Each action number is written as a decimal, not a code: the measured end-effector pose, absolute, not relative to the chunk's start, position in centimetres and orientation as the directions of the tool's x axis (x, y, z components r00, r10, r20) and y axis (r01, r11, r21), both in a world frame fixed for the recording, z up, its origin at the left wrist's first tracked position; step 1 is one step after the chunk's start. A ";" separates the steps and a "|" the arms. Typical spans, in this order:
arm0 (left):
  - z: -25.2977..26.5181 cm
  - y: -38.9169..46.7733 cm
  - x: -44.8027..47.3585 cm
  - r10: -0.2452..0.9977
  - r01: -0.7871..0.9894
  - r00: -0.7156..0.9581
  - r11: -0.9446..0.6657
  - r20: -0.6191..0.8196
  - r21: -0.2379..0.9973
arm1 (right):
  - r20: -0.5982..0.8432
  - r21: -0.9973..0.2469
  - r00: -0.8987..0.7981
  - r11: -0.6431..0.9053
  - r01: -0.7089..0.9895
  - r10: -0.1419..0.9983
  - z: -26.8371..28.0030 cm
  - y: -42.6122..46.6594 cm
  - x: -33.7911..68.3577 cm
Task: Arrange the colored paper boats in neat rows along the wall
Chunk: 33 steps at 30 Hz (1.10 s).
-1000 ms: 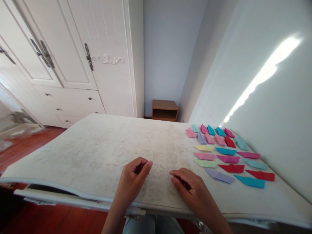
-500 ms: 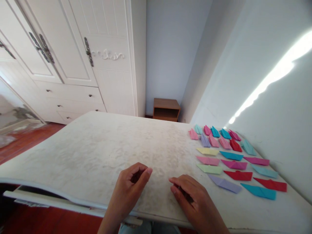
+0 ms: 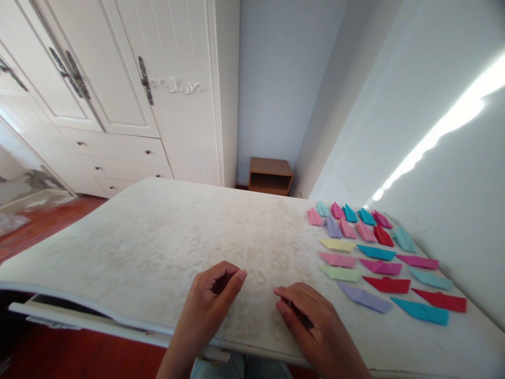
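My left hand rests at the table's front edge, its fingers curled in and the thumb tip close against them. The hollow inside it shows nothing held. To its right, my right hand is loosely closed too, thumb just below the curled forefinger, with nothing visible in it. The hands are apart, and neither touches any paper. Nearest to my right hand lies a lilac folded paper strip with pointed ends. Beyond it sit a pale green folded strip, a red folded strip and a blue folded strip.
More coloured folded papers stand in rows at the back right, among them a red one, beside the wall. The white table has grey smudges. A white wardrobe and a brown bedside cabinet stand behind it.
The view has shifted very slightly. My hands keep the same pose and place, and the papers lie as before.
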<state>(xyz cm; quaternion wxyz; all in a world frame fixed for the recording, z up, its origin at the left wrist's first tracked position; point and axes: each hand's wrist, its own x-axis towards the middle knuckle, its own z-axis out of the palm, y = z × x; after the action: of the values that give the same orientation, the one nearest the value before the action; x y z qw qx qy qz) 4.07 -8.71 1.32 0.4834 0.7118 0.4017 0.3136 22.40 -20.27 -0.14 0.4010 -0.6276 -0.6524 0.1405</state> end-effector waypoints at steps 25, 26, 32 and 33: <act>1.2 -8.7 4.1 0.875 0.270 0.478 -0.233 0.080 0.934 | 0.344 -0.673 0.083 0.184 0.716 0.935 0.5 -20.4 22.3; 1.2 -8.7 4.1 0.874 0.271 0.479 -0.233 0.080 0.934 | 0.340 -0.676 0.083 0.182 0.714 0.937 0.5 -20.4 22.3; 1.4 -8.7 3.9 0.870 0.265 0.487 -0.233 0.079 0.936 | 0.345 -0.684 0.085 0.188 0.705 0.935 0.5 -20.5 22.2; 1.5 -8.7 3.9 0.869 0.265 0.488 -0.233 0.078 0.936 | 0.342 -0.687 0.086 0.186 0.703 0.936 0.5 -20.5 22.2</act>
<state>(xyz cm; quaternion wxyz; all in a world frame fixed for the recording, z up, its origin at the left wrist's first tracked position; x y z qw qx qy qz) 3.93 -8.71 1.45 0.4774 0.7185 0.3947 0.3163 22.23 -20.54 0.50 0.3973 -0.6208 -0.6598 0.1465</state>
